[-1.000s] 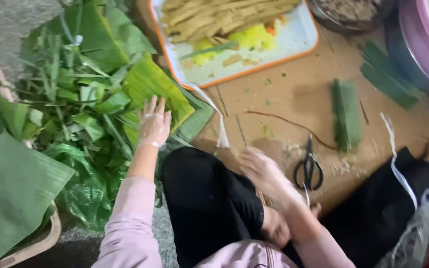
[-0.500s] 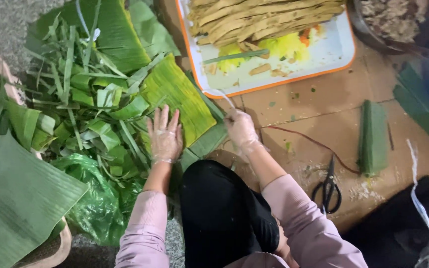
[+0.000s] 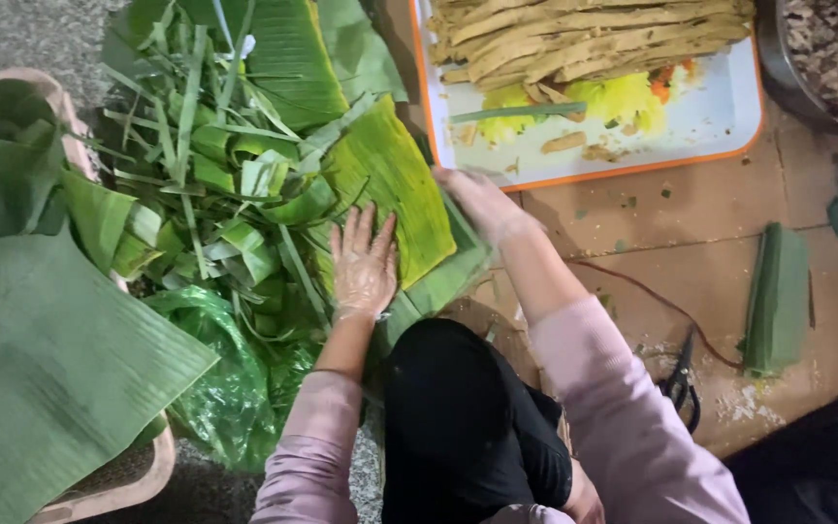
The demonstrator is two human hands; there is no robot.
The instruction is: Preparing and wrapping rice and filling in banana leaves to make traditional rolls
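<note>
Landmark: the white tray with its orange rim, at the top of the head view.
Tray contents: long tan strips piled along the far side, a yellow heap with a bit of orange in front of them, one green strip lying across, loose crumbs on the bare white.
Cut leaf: a yellow-green banana leaf piece lies just left of the tray, on top of darker leaves.
Left hand: fingers spread, palm pressed flat on the near edge of that leaf piece, below and left of the tray; it wears a thin clear glove.
Right hand: blurred, down on the leaf piece's right edge beside the tray's near-left corner; whether it pinches the leaf or lies flat, cannot tell.
Leaf heap: well left of the tray, a tangle of narrow green strips and folded trimmings.
Basket: far left of the tray, pale rim, holding big whole banana leaves.
Green bag: crumpled clear-green plastic, between basket and knee.
Dark bowl: just right of the tray, filled with a speckled brown mix.
Folded leaf bundle: below the tray's right end, on the floor.
Scissors: left of the bundle, partly behind the pink sleeve.
</note>
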